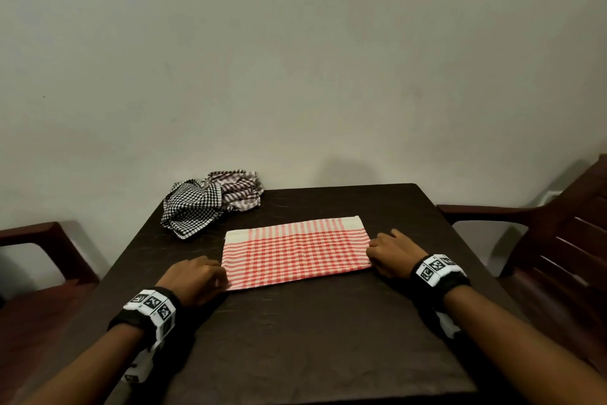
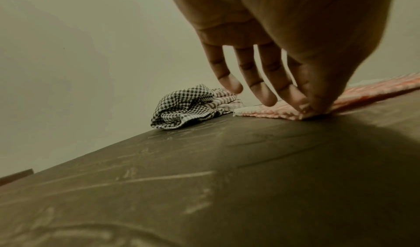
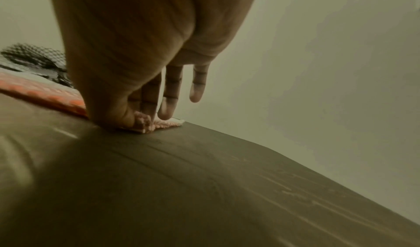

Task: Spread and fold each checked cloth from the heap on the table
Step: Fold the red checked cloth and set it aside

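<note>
A red-and-white checked cloth (image 1: 295,252) lies folded into a long strip in the middle of the dark table (image 1: 295,332). My left hand (image 1: 197,278) pinches its near left corner (image 2: 304,113) between thumb and forefinger. My right hand (image 1: 391,253) pinches the near right corner (image 3: 143,123) the same way, the other fingers hanging loose above the cloth. A heap of checked cloths (image 1: 210,201), one black-and-white and one brown-striped, sits crumpled at the table's far left corner (image 2: 186,107).
The table stands against a plain pale wall (image 1: 295,60). A dark red plastic chair (image 1: 558,224) stands at the right and another chair (image 1: 36,250) at the left. Bare tabletop lies between the cloth and me.
</note>
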